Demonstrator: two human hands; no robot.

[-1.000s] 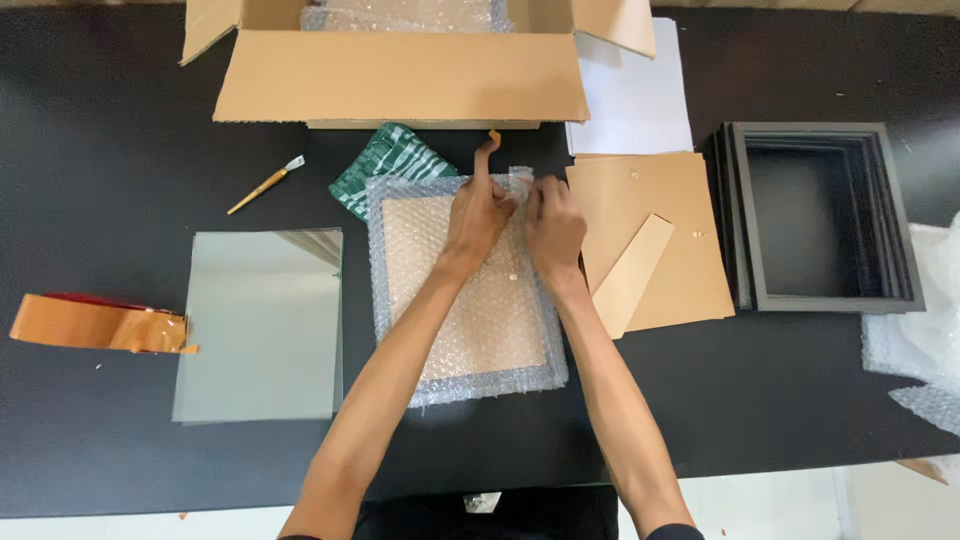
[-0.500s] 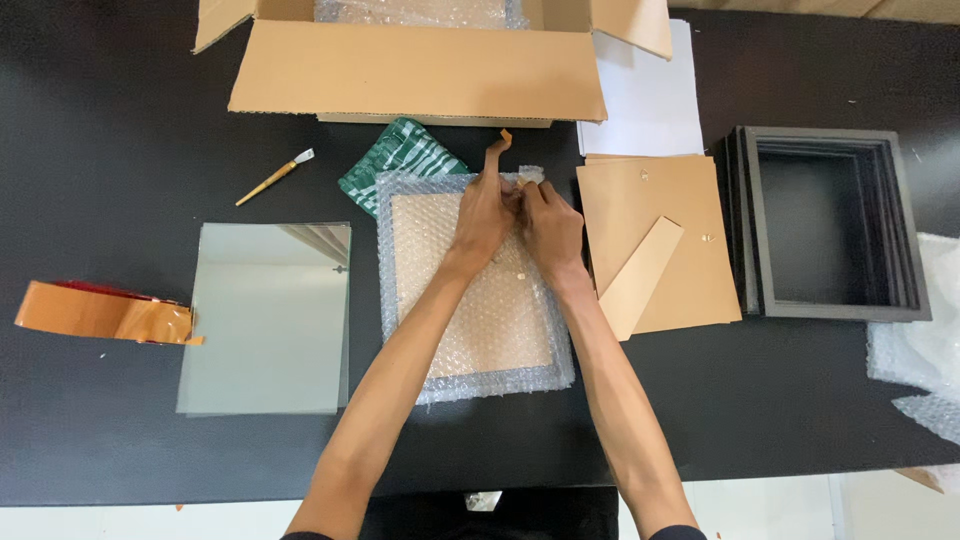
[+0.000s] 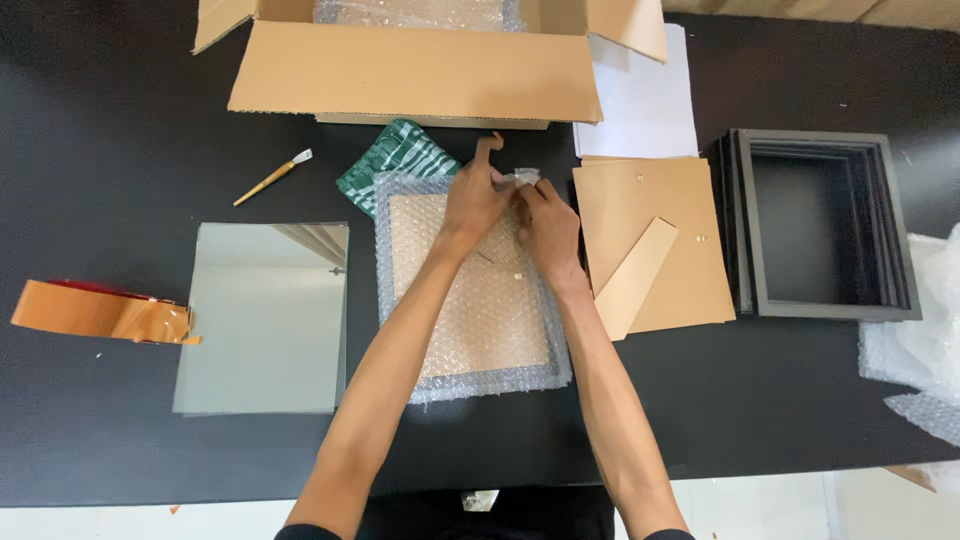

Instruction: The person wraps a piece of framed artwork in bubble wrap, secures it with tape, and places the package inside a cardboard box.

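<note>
A flat brown board wrapped in bubble wrap (image 3: 480, 320) lies on the black table (image 3: 100, 130) in front of me. My left hand (image 3: 475, 195) pinches a curl of brown tape (image 3: 487, 148) at the wrap's top edge. My right hand (image 3: 545, 225) grips the bubble wrap's top edge right beside it, fingers closed on the plastic. Both hands meet at the far edge of the package.
An open cardboard box (image 3: 410, 65) sits at the back, a green cloth (image 3: 395, 160) below it. A glass pane (image 3: 265, 315), tape roll (image 3: 100, 310) and small brush (image 3: 272, 177) lie left. Brown backing boards (image 3: 650, 245), white paper (image 3: 640, 100), black frames (image 3: 825, 225) and loose bubble wrap (image 3: 920, 340) lie right.
My hands have stayed at the package's top edge, working the tape strip; the tape curl stands a bit more upright. The view has shifted slightly.
</note>
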